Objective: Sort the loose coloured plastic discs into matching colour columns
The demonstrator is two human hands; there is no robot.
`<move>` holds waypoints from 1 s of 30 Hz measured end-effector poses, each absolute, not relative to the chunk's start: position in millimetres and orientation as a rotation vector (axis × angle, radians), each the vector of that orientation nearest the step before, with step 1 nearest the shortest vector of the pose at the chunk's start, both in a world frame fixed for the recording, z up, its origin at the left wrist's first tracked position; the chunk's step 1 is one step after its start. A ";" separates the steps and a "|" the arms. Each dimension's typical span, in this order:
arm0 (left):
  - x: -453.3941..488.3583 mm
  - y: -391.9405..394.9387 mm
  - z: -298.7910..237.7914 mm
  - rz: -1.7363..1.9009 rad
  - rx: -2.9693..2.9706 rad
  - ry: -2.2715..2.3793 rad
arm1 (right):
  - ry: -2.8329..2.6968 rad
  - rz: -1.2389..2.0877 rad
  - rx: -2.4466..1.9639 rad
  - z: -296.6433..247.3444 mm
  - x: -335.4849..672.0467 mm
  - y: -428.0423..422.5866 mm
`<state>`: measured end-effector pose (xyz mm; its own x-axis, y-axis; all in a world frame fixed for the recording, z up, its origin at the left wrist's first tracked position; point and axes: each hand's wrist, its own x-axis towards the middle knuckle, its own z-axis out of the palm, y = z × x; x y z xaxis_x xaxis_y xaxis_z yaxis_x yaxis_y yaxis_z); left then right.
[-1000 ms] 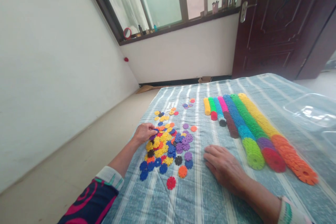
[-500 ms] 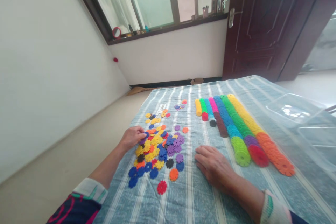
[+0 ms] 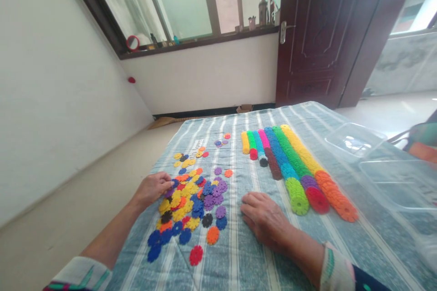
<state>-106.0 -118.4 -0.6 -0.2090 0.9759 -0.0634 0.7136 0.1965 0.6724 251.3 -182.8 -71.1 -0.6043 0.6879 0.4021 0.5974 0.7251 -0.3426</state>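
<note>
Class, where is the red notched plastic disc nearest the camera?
In the head view, the red disc lies left of centre near the bottom, just below and left of an orange notched plastic disc.

- Cloth (image 3: 221,277): grey-blue, white stripes.
- Loose discs (image 3: 187,188), near cloth's left edge: yellow, blue, purple, orange, red, black, mixed.
- Disc row nearest cloth's right edge (image 3: 316,168): yellow, orange at near end.
- Second row (image 3: 298,163): green, purple, red.
- Third row (image 3: 285,166): blue, lighter blue, lime.
- Fourth row (image 3: 268,152): pink, brown.
</note>
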 end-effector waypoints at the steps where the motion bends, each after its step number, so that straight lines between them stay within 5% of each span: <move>1: -107.3 -117.8 -1.2 0.704 1.579 1.995 | -2.414 0.237 -0.980 -70.9 251.3 -182.8; 18: -116.1 -109.7 1.7 0.447 1.888 2.204 | -2.421 0.239 -0.984 -71.8 251.1 -182.0; 30: -94.4 -125.7 20.1 0.885 1.425 2.082 | -2.415 0.243 -0.980 -70.5 251.5 -182.7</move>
<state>-94.4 -125.7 20.1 -0.3551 0.9347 -0.0173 0.6359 0.2551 0.7284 251.5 -182.7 -70.5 -0.6046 0.6907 0.3967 0.5979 0.7226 -0.3468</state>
